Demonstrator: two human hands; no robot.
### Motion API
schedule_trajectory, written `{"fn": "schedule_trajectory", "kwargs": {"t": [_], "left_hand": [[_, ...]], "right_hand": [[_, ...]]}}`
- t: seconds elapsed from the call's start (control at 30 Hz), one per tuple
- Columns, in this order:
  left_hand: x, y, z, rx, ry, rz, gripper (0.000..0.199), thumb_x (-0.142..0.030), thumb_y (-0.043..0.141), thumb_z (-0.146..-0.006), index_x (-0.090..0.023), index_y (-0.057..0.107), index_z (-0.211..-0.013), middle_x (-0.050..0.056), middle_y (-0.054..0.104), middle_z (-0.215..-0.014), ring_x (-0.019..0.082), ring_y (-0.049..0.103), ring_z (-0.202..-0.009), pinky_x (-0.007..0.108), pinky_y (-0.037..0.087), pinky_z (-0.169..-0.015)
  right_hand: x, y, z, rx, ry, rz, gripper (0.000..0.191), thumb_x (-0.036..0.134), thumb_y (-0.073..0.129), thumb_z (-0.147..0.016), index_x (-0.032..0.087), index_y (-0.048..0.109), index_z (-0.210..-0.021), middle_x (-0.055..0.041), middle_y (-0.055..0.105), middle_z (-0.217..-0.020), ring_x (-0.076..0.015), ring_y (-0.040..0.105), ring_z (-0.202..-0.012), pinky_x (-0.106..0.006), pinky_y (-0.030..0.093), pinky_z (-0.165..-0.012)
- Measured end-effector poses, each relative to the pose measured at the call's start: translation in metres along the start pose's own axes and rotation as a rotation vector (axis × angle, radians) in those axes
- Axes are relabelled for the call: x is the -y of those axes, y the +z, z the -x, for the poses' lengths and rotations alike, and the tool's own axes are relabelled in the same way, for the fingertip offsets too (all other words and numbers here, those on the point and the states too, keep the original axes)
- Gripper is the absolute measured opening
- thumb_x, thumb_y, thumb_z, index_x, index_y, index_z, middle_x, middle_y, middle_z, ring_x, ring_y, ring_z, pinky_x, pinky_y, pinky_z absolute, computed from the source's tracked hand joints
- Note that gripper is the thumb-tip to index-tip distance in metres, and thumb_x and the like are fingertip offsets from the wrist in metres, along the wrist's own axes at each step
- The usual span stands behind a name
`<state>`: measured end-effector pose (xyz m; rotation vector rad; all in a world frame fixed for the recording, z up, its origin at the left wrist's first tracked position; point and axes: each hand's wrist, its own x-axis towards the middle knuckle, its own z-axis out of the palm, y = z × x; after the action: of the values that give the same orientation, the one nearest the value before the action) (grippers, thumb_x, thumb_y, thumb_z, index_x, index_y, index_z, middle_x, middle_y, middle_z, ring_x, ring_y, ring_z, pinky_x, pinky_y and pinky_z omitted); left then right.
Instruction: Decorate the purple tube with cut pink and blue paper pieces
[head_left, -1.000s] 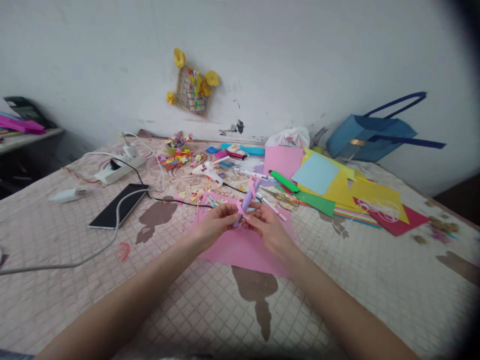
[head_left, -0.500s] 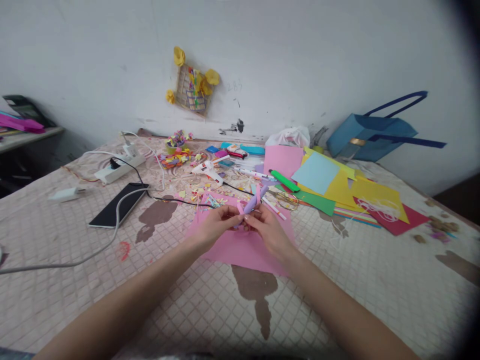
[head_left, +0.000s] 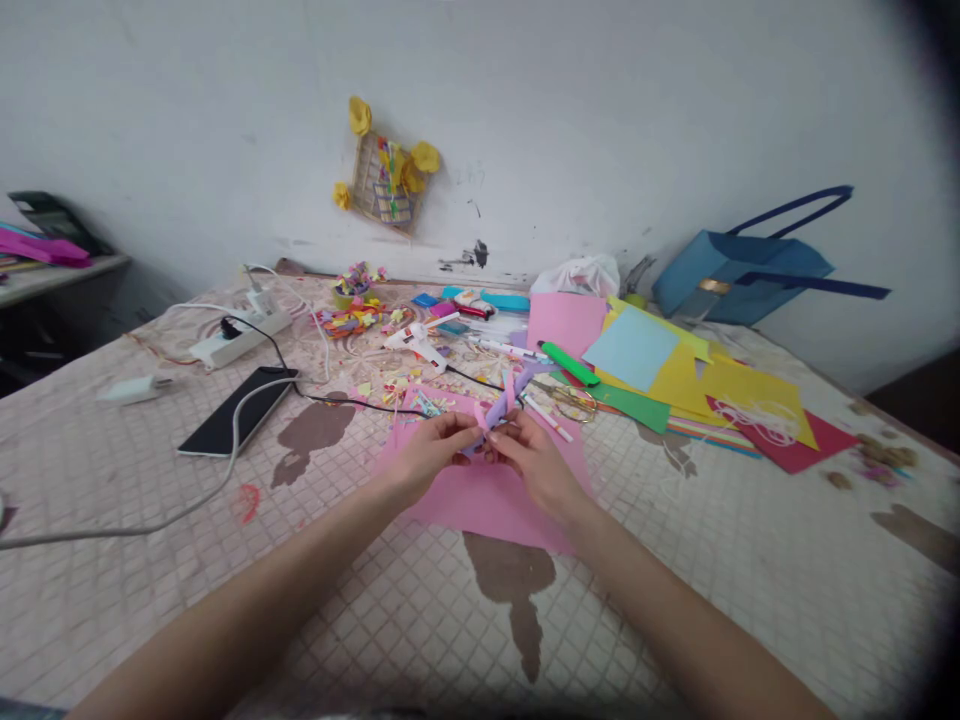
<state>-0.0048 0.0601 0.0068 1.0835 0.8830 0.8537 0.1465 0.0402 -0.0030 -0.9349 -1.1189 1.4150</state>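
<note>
Between my two hands is a purple paper roll [head_left: 501, 408] with a pink paper strip [head_left: 480, 414] wound about it. My left hand [head_left: 439, 447] pinches its lower end between thumb and fingers. Close beside it, my right hand [head_left: 534, 455] has its fingers closed on the strip and roll; the exact grip point is partly hidden. Both hands are above a pink paper sheet [head_left: 487, 505] lying on the table. The roll tilts up to the right, its upper end free.
A white glue gun [head_left: 416, 342] with a black cord lies behind my hands, among paper scraps. To the right are a green cutter [head_left: 568, 362], scissors [head_left: 581, 403], coloured papers [head_left: 634, 345] and a blue bag [head_left: 739, 275]. On the left lie a black phone [head_left: 238, 412] and a power strip [head_left: 238, 338].
The roll has turned slightly in my fingers, and the pink strip on it sits a little differently. Both hands stay almost in the same place.
</note>
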Motion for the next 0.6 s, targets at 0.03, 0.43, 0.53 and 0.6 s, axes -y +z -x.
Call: {"fn": "schedule_trajectory", "kwargs": {"t": [0.03,0.43,0.53,0.6], "left_hand": [[0.0,0.0,-0.0001,0.008,-0.001,0.004,0.024,-0.034,0.067,-0.068,-0.014,0.057,-0.077,0.002,0.059,-0.074,0.011,0.054,-0.067,0.022,0.04,-0.06],[0.002,-0.0032,-0.0021,0.05,0.021,0.021,0.027,-0.037,0.067,-0.068,-0.013,0.058,-0.074,0.003,0.059,-0.071,0.01,0.054,-0.064,0.023,0.042,-0.06],[0.0024,-0.0033,-0.0029,0.043,0.011,0.04,0.026,-0.036,0.068,-0.067,-0.013,0.057,-0.073,0.002,0.059,-0.07,0.01,0.054,-0.063,0.023,0.042,-0.06],[0.0025,-0.0039,-0.0036,0.043,0.01,0.066,0.025,-0.035,0.067,-0.068,-0.013,0.057,-0.074,0.002,0.059,-0.071,0.01,0.054,-0.063,0.023,0.043,-0.06]], "right_hand": [[0.0,-0.0001,-0.0001,-0.002,0.0,0.0,0.017,0.024,0.063,-0.071,0.02,0.051,-0.083,0.0036,0.055,-0.066,-0.0122,0.054,-0.061,-0.028,0.041,-0.063],[0.0013,0.0001,0.0004,0.004,0.015,0.019,0.019,0.026,0.063,-0.071,0.021,0.05,-0.084,0.0031,0.057,-0.068,-0.0127,0.055,-0.061,-0.028,0.042,-0.062],[0.0015,0.0009,0.0002,0.01,0.018,0.009,0.02,0.026,0.064,-0.071,0.021,0.05,-0.085,0.0032,0.057,-0.067,-0.0125,0.055,-0.062,-0.028,0.043,-0.063],[0.0016,0.0018,0.0001,0.012,0.024,-0.007,0.022,0.026,0.065,-0.071,0.02,0.051,-0.086,0.0032,0.057,-0.067,-0.0127,0.056,-0.062,-0.028,0.043,-0.063]]}}
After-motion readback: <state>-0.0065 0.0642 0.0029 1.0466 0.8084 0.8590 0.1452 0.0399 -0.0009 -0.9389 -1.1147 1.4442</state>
